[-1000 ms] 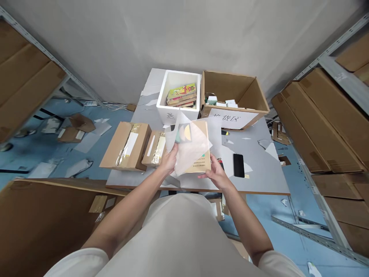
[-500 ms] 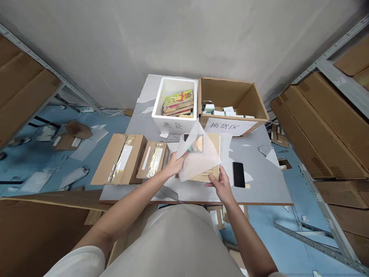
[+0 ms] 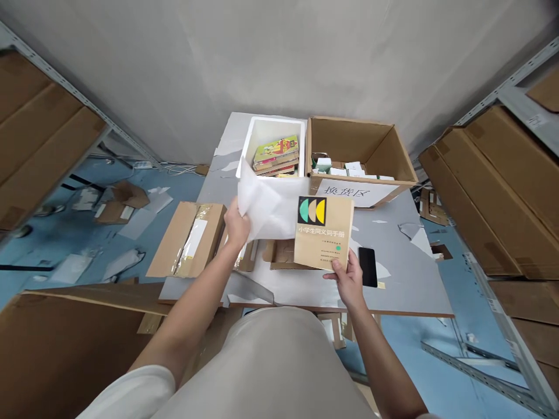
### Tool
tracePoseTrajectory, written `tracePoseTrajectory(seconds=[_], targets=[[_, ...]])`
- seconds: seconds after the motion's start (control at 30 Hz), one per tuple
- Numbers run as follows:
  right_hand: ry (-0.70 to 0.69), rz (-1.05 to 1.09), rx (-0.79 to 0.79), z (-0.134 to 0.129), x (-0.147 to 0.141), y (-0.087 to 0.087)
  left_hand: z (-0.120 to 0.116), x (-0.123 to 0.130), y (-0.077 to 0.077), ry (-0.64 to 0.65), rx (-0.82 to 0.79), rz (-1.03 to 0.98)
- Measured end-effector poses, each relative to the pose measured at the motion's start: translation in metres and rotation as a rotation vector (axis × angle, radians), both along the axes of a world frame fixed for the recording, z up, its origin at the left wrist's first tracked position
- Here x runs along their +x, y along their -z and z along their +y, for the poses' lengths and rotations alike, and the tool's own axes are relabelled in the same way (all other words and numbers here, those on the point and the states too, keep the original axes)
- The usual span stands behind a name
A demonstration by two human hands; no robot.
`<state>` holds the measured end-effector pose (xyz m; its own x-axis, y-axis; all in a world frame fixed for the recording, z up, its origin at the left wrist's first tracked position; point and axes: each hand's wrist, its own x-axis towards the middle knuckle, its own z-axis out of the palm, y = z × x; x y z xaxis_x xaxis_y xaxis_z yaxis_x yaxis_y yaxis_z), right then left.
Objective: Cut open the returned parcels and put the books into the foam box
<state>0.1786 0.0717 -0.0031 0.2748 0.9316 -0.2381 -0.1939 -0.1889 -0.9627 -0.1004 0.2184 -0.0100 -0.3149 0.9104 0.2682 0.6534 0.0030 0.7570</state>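
A tan paperback book point(image 3: 321, 244) with a black panel of coloured half-circles is held at its lower right corner by my right hand point(image 3: 347, 279), thumb on the cover. My left hand point(image 3: 237, 224) is closed on the edge of a white foam wrapping sheet point(image 3: 266, 203), which hangs apart from the book and hides part of the white foam box point(image 3: 273, 123). Below the book and sheet lies an opened small cardboard box point(image 3: 286, 256), partly hidden. Behind my left hand, a small taped carton point(image 3: 248, 256) is mostly covered.
Several books point(image 3: 276, 152) are stacked in the white box. Beside it stands a large labelled cardboard box point(image 3: 362, 137) holding small white-and-green packs. A phone point(image 3: 367, 267) lies at the right, and a larger taped carton point(image 3: 168, 238) at the left. Loaded shelves flank the table.
My left hand has pulled the foam sheet off the book, moving left and up with it. The book's cover is now uncovered, still in my right hand. The view has shifted slightly.
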Motion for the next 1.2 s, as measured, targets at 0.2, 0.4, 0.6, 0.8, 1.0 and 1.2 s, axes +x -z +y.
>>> tracePoseTrajectory(seconds=[0.2,0.4,0.6,0.8,1.0,1.2], targets=[[0.086,0.046,-0.031,-0.009,0.006,0.01,0.036,-0.027,0.038,0.207,-0.378,0.465],[0.048,0.137,-0.029,-0.013,-0.001,0.006,-0.005,0.006,-0.005,0.164,-0.231,0.173],[-0.077,0.176,0.048,-0.014,-0.024,-0.006,-0.12,0.055,-0.039,0.715,-0.455,-0.88],[-0.154,0.022,0.137,0.018,-0.011,-0.036,-0.155,0.036,-0.037,0.643,-0.516,-1.009],[-0.2,-0.271,0.119,0.051,0.006,-0.064,-0.175,0.023,-0.019,0.65,-0.578,-1.051],[-0.342,-0.078,0.073,0.046,0.01,-0.068,-0.185,0.025,-0.014,0.56,-0.596,-1.301]])
